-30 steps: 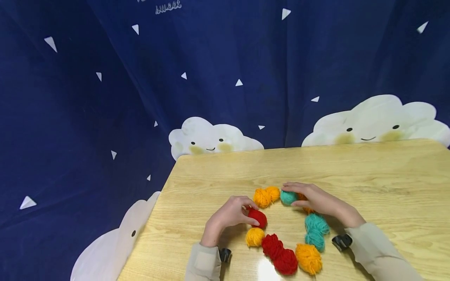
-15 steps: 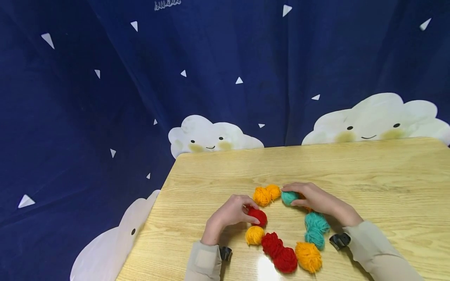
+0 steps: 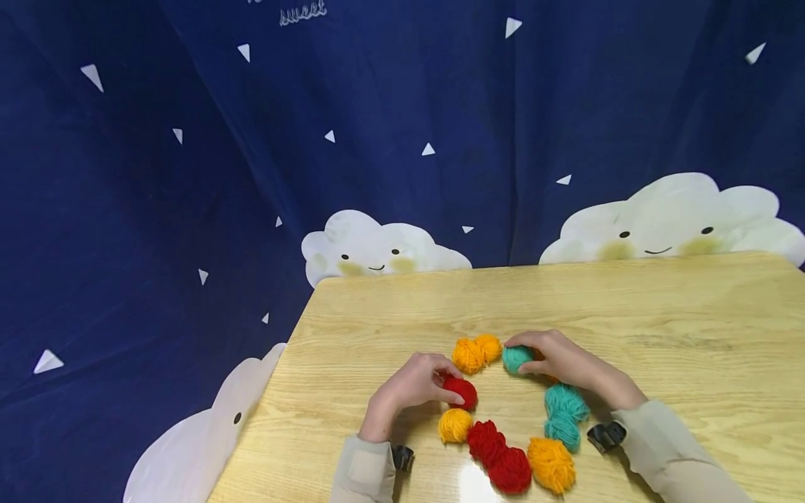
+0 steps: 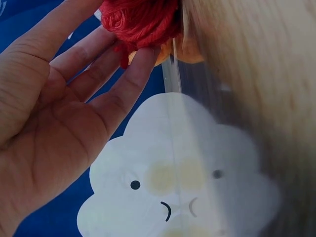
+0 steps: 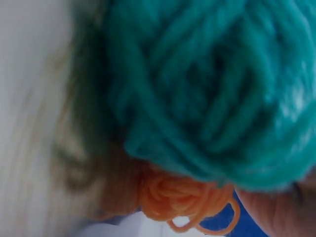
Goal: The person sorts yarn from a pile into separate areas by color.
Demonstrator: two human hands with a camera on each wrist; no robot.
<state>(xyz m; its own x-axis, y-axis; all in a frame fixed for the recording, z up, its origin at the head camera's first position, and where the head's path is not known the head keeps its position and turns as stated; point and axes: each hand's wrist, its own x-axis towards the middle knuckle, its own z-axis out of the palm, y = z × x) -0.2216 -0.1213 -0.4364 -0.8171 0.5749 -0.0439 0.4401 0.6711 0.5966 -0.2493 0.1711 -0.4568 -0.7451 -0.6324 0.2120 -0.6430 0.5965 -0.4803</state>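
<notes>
My left hand [image 3: 415, 384] holds a red yarn ball [image 3: 464, 393] at the left side of a ring of yarn balls on the table. In the left wrist view the thumb and fingers reach round this red ball [image 4: 140, 22]. My right hand [image 3: 560, 358] grips a teal yarn ball [image 3: 515, 360] at the ring's far side, between thumb and fingers. An orange ball [image 3: 552, 378] is mostly hidden under that hand. Close to the right wrist camera, a blurred teal ball [image 5: 212, 89] fills much of the view, with an orange ball [image 5: 185, 195] behind it.
Two orange balls [image 3: 468, 355] sit left of the gripped teal one. A yellow-orange ball [image 3: 455, 425], two red balls [image 3: 509, 469], a large orange ball [image 3: 551, 464] and two teal balls [image 3: 565, 416] continue the ring. Behind the wooden table [image 3: 377, 307] hangs a blue cloud-print curtain [image 3: 402, 84].
My right hand and its teal ball have shifted slightly toward me, covering more of the orange ball beneath. The left hand keeps its hold on the red ball. The head view wobbles slightly.
</notes>
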